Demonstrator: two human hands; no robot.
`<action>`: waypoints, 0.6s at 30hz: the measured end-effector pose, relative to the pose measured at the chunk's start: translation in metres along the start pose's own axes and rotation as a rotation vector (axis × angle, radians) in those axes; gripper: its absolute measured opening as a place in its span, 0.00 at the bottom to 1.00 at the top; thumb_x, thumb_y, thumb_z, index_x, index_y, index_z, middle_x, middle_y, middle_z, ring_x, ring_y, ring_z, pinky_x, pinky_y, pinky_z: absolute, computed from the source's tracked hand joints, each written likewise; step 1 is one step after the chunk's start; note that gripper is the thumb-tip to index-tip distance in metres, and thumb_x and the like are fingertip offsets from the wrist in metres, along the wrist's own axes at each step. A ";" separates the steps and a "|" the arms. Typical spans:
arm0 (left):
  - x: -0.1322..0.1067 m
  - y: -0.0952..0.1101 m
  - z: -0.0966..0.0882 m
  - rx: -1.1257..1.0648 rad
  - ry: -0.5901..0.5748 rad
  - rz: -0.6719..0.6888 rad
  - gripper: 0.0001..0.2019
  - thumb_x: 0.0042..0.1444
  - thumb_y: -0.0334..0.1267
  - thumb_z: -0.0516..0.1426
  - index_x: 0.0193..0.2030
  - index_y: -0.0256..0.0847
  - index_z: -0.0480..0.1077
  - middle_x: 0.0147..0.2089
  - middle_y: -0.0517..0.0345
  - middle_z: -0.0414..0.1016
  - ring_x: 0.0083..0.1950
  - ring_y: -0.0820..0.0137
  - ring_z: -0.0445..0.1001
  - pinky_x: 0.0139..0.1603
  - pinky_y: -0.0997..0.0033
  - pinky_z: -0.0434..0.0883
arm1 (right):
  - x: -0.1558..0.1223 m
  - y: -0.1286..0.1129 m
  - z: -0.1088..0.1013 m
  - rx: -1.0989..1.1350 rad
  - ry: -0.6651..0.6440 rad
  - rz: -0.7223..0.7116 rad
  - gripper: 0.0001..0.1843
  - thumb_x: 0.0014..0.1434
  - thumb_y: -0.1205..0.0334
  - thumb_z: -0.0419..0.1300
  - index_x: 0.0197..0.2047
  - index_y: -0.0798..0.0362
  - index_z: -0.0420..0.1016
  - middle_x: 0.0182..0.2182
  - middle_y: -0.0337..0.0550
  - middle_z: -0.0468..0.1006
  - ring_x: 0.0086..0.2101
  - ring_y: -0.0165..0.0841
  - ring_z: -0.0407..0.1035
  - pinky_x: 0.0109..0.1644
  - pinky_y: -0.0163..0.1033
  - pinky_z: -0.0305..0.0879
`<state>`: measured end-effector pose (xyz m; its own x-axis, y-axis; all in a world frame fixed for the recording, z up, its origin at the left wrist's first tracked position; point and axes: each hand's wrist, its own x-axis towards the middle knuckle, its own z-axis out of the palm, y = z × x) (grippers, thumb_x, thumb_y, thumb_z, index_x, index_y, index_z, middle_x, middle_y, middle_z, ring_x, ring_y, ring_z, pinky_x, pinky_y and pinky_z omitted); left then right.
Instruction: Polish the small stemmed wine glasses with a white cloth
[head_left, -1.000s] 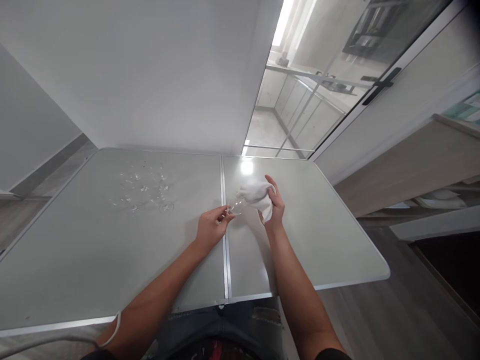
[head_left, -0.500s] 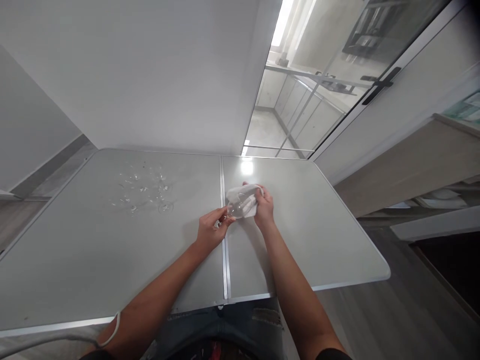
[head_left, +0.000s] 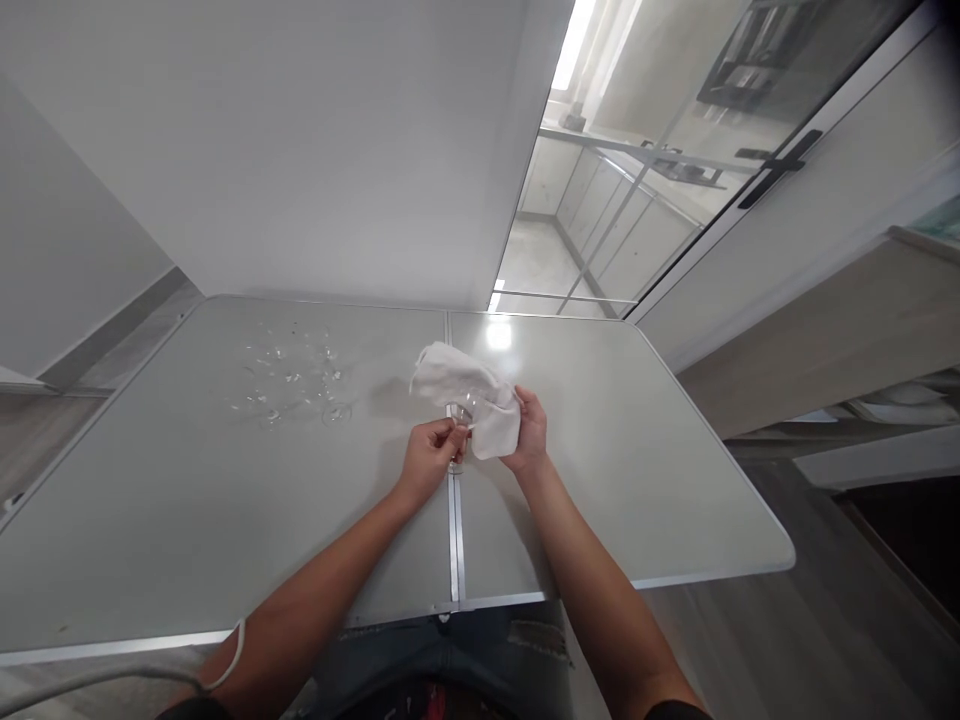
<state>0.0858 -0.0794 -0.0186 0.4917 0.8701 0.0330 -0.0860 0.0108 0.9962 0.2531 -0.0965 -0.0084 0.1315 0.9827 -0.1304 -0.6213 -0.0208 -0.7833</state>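
A clear stemmed glass (head_left: 463, 411) is tilted above the table's seam, its bowl largely covered by a white cloth (head_left: 456, 372). My left hand (head_left: 431, 455) pinches the glass by its stem, fingers closed. Behind the cloth, my right hand (head_left: 531, 428) grips the fabric against the bowl from the right; part of its fingers is hidden. To the left, several clear stemmed glasses (head_left: 335, 410) stand grouped on the table, their outlines hard to make out.
The pale table (head_left: 637, 450) has a metal seam and metal edging. A white wall (head_left: 337, 150) rises behind it. Right of the wall is a glass sliding door (head_left: 622, 220) with a black handle. A white cable (head_left: 112, 677) loops by my left forearm.
The cloth has shifted and spread leftward over the glass, now covering most of the bowl. My right hand has turned and lowered slightly. My left hand still pinches the stem.
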 end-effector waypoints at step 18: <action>-0.003 0.007 0.005 0.046 -0.101 -0.129 0.26 0.58 0.55 0.61 0.19 0.37 0.63 0.18 0.61 0.62 0.22 0.76 0.61 0.26 0.74 0.56 | 0.002 0.026 -0.013 -0.098 -0.072 -0.128 0.35 0.43 0.37 0.73 0.47 0.49 0.75 0.31 0.43 0.80 0.33 0.41 0.77 0.34 0.41 0.74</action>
<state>0.0885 -0.0846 -0.0118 0.5811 0.8089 -0.0895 0.0220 0.0942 0.9953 0.2475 -0.0977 -0.0366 0.1469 0.9890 0.0154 -0.5244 0.0910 -0.8466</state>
